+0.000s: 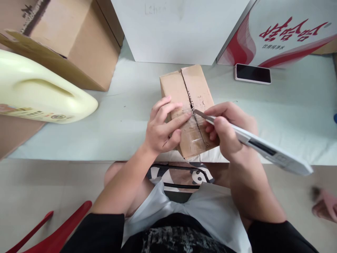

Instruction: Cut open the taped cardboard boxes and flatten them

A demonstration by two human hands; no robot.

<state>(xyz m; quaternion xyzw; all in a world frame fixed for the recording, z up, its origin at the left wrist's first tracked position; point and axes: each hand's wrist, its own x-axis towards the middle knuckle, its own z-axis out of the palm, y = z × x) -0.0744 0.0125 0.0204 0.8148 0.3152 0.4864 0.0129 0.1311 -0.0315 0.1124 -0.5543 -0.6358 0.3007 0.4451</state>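
Fingers [223, 133] tight around knife [263, 147], blade on box [188, 105].

The left hand [162, 128] hides part of the small box [193, 93]; the frame's left edge cuts the cream jug [39, 93].

A single head-worn view looks forward and steeply down, close above the left hand [160, 131] and right hand [228, 131]; the desk [126, 116] stretches beyond them, lap below.
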